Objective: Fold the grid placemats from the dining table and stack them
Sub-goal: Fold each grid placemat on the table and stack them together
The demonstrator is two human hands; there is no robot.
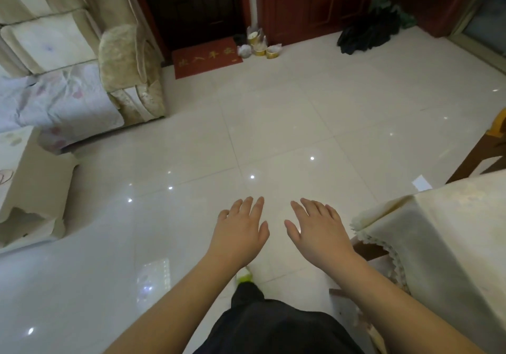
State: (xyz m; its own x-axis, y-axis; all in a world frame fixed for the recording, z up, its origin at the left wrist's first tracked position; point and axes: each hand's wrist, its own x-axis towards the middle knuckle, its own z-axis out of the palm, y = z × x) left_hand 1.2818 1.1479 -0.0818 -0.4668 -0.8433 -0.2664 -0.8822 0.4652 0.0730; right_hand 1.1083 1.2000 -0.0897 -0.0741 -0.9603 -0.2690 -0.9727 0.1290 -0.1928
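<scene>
We hold our left hand [241, 230] and right hand [317, 230] flat, fingers spread, gripping nothing. The cloth-covered counter [449, 233] stands just right of them.

Two bare hands are held out, palms down, over a glossy tiled floor [273, 123]: the left hand [241, 230] and the right hand [317, 230] are spread flat side by side, and nothing is held. A table draped in a cream tablecloth [438, 230] is seen at the right edge. A sofa [82, 52] and a red doormat [206, 58] are seen farther off.
</scene>
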